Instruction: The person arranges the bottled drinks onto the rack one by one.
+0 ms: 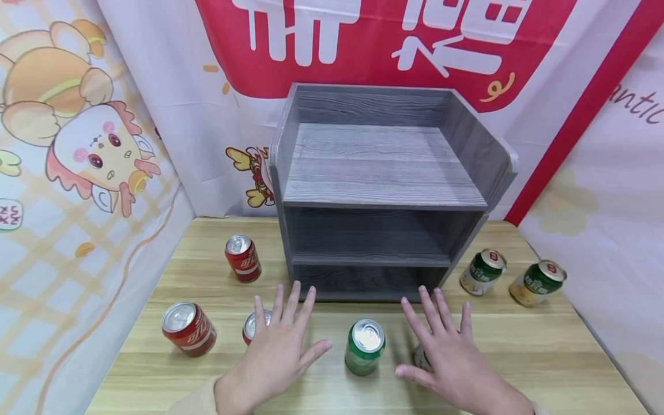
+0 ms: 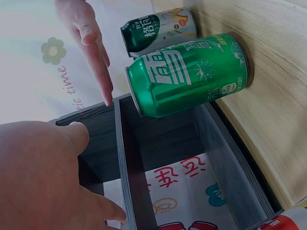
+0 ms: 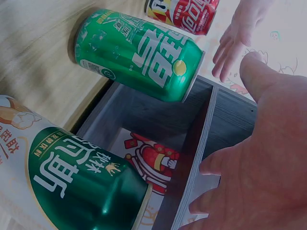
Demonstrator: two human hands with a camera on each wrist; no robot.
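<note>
My left hand (image 1: pixel 277 349) is spread with straight fingers above the table's front left, overlapping a red soda can (image 1: pixel 251 328) that it partly hides in the head view. My right hand (image 1: pixel 451 360) is spread likewise at the front right, in front of a green-and-white can (image 1: pixel 421 358) mostly hidden behind it. Between the hands a bright green soda can (image 1: pixel 365 347) stands upright. Neither hand holds anything. In the right wrist view, the green-and-white can (image 3: pixel 86 177) shows large beside the right hand (image 3: pixel 240 158).
A grey wooden shelf (image 1: pixel 384 167) with two lower compartments stands at the back middle. Two red cans, one farther back (image 1: pixel 242 259) and one nearer (image 1: pixel 189 329), stand at left. Two green-topped cans, one inner (image 1: pixel 482 272) and one outer (image 1: pixel 538 282), stand at right. Printed cloth hangs around the table.
</note>
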